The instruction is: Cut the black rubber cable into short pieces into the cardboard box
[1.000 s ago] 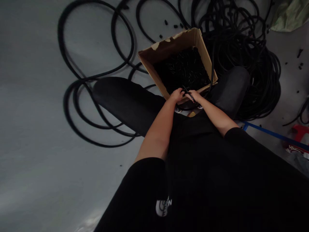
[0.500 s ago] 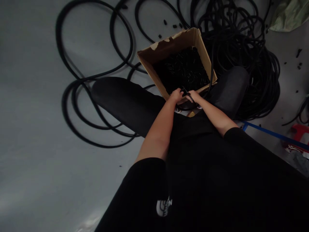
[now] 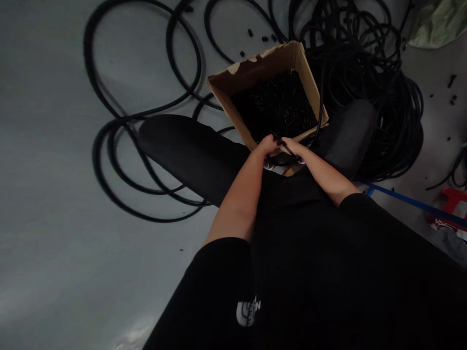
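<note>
At the near rim of an open cardboard box [image 3: 310, 82], my left hand [image 3: 269, 144] and my right hand [image 3: 291, 146] are close together. Both have their fingers closed on something dark and thin. A slim black piece crosses between them, but its shape is too small and dark to make out. Many short black pieces [image 3: 275, 104] fill the bottom of the box. A black hose [image 3: 321, 99] runs down over the box's right side toward my right hand.
Large loops of black hose [image 3: 199, 63] lie on the grey floor at the left. A tangled hose pile [image 3: 397, 126] is on the right, near a blue strip [image 3: 408, 197] and a red object [image 3: 452, 199]. Small black bits lie behind the box.
My hands have shifted very slightly, and the dark object between them has turned a little. The box and hoses look the same.
</note>
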Tool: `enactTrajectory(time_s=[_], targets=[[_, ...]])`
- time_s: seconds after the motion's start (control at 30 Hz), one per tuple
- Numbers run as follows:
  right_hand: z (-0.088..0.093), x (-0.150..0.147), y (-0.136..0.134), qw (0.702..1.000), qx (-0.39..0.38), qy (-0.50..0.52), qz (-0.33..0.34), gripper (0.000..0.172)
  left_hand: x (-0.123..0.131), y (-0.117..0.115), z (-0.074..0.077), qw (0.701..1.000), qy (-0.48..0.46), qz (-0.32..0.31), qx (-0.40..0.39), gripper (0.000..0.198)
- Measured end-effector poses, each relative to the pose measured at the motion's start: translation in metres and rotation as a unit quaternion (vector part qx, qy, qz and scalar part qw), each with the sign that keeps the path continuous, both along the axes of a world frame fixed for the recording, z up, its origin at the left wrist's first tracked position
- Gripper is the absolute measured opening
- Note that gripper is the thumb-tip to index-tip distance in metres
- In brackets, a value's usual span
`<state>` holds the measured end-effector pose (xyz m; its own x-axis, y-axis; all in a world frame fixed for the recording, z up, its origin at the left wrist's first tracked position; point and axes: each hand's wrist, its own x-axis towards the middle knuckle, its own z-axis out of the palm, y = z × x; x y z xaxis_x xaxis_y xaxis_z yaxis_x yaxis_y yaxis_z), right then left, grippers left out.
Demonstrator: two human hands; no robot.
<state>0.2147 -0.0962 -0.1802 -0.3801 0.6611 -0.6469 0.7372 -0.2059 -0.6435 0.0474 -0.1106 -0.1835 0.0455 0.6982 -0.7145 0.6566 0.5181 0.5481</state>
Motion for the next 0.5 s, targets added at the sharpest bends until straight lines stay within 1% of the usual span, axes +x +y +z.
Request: enactTrajectory(time_s=[0.13, 0.3, 0.4, 0.47, 0.5], targets=[[0.007, 0.003, 0.002, 0.999, 0.004, -0.035, 0.035, 0.012, 0.000, -0.001, -0.002, 0.999, 0.005, -0.032, 0.008, 0.045], [0.018, 0.002, 0.004, 0.998, 0.000, -0.050, 0.048, 0.013, 0.000, 0.000, -0.003, 0.999, 0.009, -0.038, 0.023, 0.044], [0.025, 0.001, 0.005, 0.999, 0.004, -0.038, 0.038, 0.011, 0.001, 0.000, 0.001, 0.998, 0.013, -0.048, 0.023, 0.048], [0.030, 0.000, 0.004, 1.000, 0.002, -0.025, 0.014, 0.017, 0.002, 0.001, 0.004, 0.999, 0.020, -0.044, 0.016, 0.051], [0.032, -0.001, 0.004, 1.000, -0.010, -0.015, -0.004, 0.021, 0.002, 0.001, 0.006, 0.999, 0.025, -0.033, 0.016, 0.052]])
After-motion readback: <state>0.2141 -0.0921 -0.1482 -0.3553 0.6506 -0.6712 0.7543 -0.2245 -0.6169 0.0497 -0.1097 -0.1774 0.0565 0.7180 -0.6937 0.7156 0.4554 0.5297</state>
